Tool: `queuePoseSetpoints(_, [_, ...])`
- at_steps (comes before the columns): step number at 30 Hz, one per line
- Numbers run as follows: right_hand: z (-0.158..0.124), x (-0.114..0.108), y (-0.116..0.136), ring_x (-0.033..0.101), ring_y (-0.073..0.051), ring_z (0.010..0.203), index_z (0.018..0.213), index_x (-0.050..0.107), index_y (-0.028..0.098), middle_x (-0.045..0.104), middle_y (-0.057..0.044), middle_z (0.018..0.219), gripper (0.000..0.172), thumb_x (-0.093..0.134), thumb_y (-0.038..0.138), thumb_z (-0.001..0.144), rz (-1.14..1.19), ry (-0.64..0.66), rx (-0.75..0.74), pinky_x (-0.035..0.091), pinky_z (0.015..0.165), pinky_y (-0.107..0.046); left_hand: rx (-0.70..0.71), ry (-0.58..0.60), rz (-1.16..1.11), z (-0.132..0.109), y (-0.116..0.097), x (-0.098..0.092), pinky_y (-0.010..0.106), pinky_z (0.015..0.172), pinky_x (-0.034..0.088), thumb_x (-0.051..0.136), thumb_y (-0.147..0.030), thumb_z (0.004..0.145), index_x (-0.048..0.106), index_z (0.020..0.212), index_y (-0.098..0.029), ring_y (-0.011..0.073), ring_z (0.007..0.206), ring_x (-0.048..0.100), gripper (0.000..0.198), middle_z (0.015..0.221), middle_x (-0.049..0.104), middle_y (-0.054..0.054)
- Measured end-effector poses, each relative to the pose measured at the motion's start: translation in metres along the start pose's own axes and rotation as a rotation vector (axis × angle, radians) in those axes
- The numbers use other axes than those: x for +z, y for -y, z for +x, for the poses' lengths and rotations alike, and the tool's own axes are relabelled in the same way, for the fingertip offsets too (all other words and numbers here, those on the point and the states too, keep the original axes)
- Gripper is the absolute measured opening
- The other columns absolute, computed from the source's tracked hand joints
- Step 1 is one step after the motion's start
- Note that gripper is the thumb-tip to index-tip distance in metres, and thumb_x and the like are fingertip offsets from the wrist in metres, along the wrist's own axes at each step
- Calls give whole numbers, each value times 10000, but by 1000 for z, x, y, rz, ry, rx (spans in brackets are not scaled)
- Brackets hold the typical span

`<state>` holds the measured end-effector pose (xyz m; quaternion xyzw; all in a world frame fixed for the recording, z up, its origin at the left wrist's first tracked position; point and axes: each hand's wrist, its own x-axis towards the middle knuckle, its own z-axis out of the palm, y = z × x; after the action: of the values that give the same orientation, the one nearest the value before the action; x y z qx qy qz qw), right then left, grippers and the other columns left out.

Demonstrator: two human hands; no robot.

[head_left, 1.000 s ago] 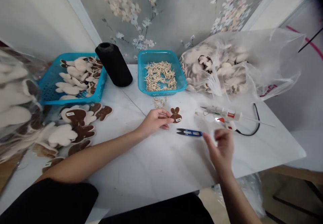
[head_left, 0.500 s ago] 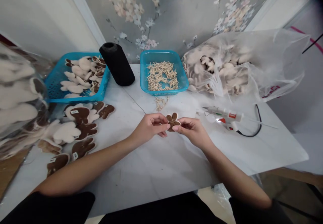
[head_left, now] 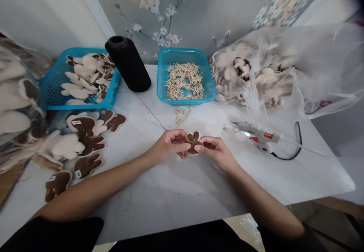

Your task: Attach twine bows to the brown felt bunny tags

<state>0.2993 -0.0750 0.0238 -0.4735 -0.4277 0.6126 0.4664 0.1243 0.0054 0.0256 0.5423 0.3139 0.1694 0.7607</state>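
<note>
A small brown bunny-shaped felt piece (head_left: 193, 138) with a pale edge and two ears is held just above the table's middle, ears pointing away from me. My left hand (head_left: 172, 144) pinches its left side between thumb and fingers. On its right side, the thumb of my right hand (head_left: 214, 150) presses on the brown face, with the fingers behind it. Part of the piece is hidden under both thumbs. A thin dark thread (head_left: 152, 113) runs from a black thread cone (head_left: 129, 64) toward my left hand; its end there cannot be made out.
A blue basket (head_left: 111, 98) of bunny pieces stands left, with loose brown pieces (head_left: 88, 165) before it. A blue tray (head_left: 186, 102) holds short pale sticks. Right are a clear bag (head_left: 257, 89) of pieces and a glue gun (head_left: 258, 132) with a cord. Another bag (head_left: 19, 111) stands far left.
The view has shifted slightly. Both hands keep their hold on the bunny piece, which looks turned a little, with its ears closer together.
</note>
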Motion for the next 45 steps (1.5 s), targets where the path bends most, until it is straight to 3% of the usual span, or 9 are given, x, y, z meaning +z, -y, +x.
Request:
queuePoseSetpoints(5, [-4,5,-4,509,-111,617,759,633,176,591,5,673,238,682,408,734,-223,-83,-55,406,590,-247,102,-105,159,-7,-6,4,201,575,507,688,-325,735,606,857,-148,105,656,617,230,757,638,-1])
queuePoseSetpoints(9, [-4,11,-9,550,-121,649,815,620,178,604,2,704,260,701,405,718,-95,-100,-61,450,623,-264,94,-159,239,-9,-7,7,204,574,505,682,-342,743,629,784,-134,105,617,612,218,688,642,3])
queuePoseSetpoints(19, [-5,15,-1,622,-141,632,734,634,172,650,-6,660,282,723,436,686,120,5,-42,533,648,-308,46,61,85,-8,-11,6,216,530,492,612,-372,787,590,802,-142,111,613,589,231,694,609,4])
queuePoseSetpoints(23, [-5,17,-8,645,-152,650,753,658,169,672,-5,675,293,765,413,631,102,-74,-16,552,665,-319,91,-4,360,-11,-19,9,220,578,482,611,-379,775,601,912,-158,122,697,585,261,796,617,18])
queuePoseSetpoints(28, [-8,18,-11,657,-156,691,750,689,174,689,-6,710,241,779,357,622,65,-93,-14,546,694,-311,115,-8,641,-11,-27,9,209,567,426,589,-372,783,625,825,-168,114,673,568,211,754,626,-3])
queuePoseSetpoints(33, [-9,15,-7,643,-155,768,893,710,180,698,-32,812,279,660,417,755,65,-35,-1,533,734,-320,188,-71,806,-11,-29,7,218,584,396,518,-336,838,618,813,-175,111,667,552,192,745,628,-11])
queuePoseSetpoints(39, [-8,20,-14,628,-140,722,811,673,171,668,-10,760,256,746,369,666,66,-54,21,520,677,-283,244,-83,846,-12,-19,11,227,600,416,515,-340,839,597,804,-174,120,685,552,189,769,615,0])
queuePoseSetpoints(43, [-8,18,-14,616,-138,660,756,652,165,650,-12,692,256,732,394,676,-28,-164,-11,510,597,-257,309,-154,860,-26,-17,14,240,654,459,499,-414,858,534,1057,-199,154,854,583,295,994,608,39])
queuePoseSetpoints(45, [-2,13,-13,638,-164,725,812,659,169,678,-37,781,290,719,423,685,-77,-235,4,531,623,-275,309,-162,988,-40,-19,8,277,724,476,479,-460,863,453,1188,-211,182,946,576,410,1123,571,69])
